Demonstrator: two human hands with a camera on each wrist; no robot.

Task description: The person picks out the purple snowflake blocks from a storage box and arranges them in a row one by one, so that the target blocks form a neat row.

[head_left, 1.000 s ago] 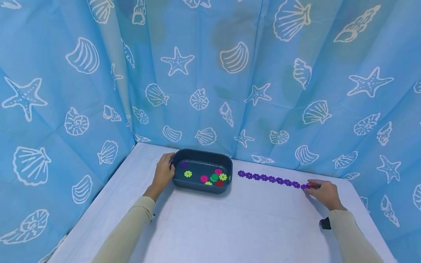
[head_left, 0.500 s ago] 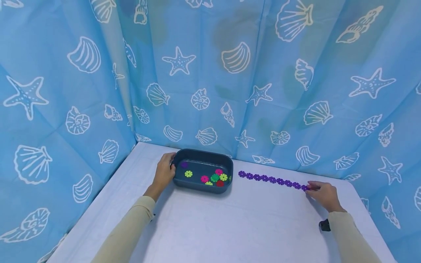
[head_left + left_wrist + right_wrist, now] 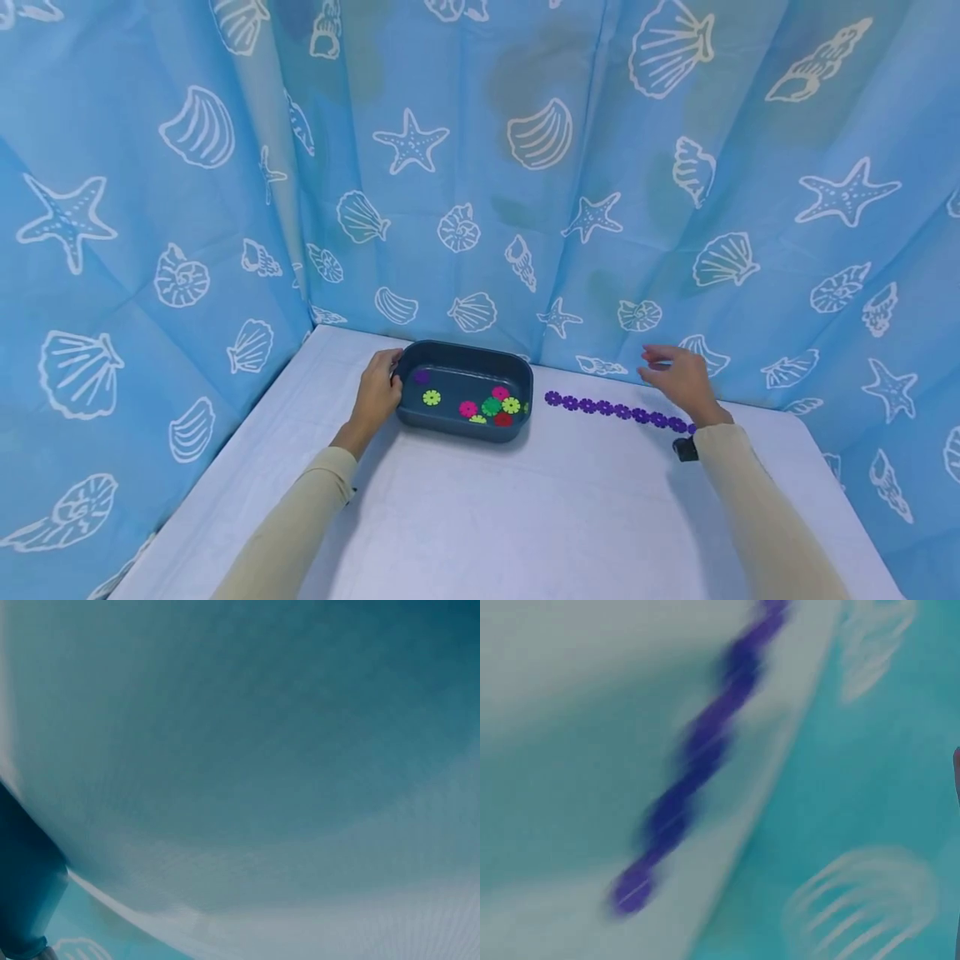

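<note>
A dark blue-grey plastic basin (image 3: pixel 450 426) stands at the back of the table, and my left hand (image 3: pixel 377 390) grips its left end. Inside lie several notched flower-shaped discs: a purple disc (image 3: pixel 422 377), a yellow-green disc (image 3: pixel 431 397), a pink disc (image 3: pixel 468 409), a green disc (image 3: pixel 491 407) and a red disc (image 3: pixel 503 420) among them. To the basin's right runs a row of purple flower discs (image 3: pixel 622 411), blurred in the right wrist view (image 3: pixel 705 754). My right hand (image 3: pixel 684 383) hovers above that row, fingers loosely bent and nothing visible in them; its wrist hides the row's right end.
A white cloth (image 3: pixel 525 517) covers the table. Blue shell-patterned curtains (image 3: pixel 450 167) hang close along its back and left edges, right behind the basin and the row. The left wrist view is mostly blurred.
My right hand has let go of the purple disc at the row's right end, then risen and moved left towards the basin. The left hand stays on the basin.
</note>
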